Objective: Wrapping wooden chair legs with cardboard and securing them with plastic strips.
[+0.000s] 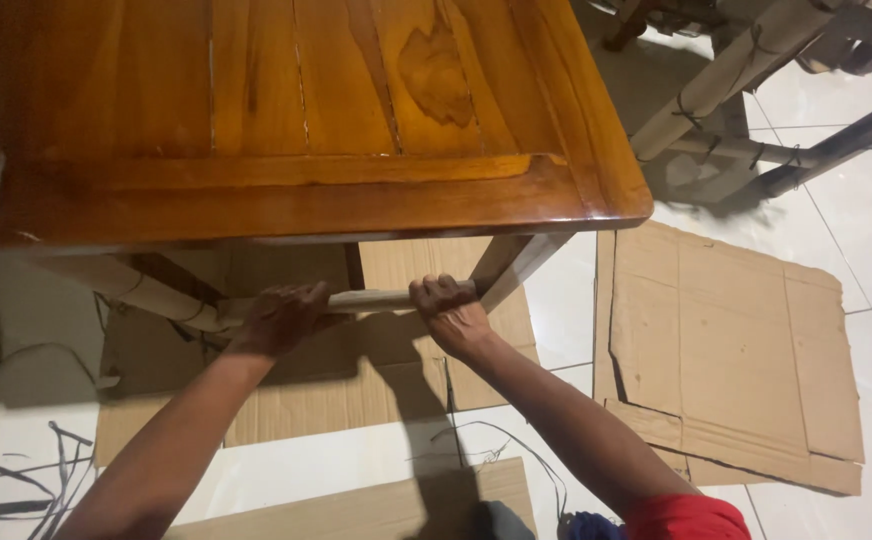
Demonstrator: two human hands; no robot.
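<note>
Paper-wrapped rail (371, 299) runs under the wooden desk (306, 190) edge. Left hand (281, 318) and right hand (451, 312) each grip it, fingers curled closed. Flattened cardboard (736, 350) lies right of the desk.

Both arms reach forward; left grip (281, 315) and right grip (448, 308) closed (knuckles up).
</note>
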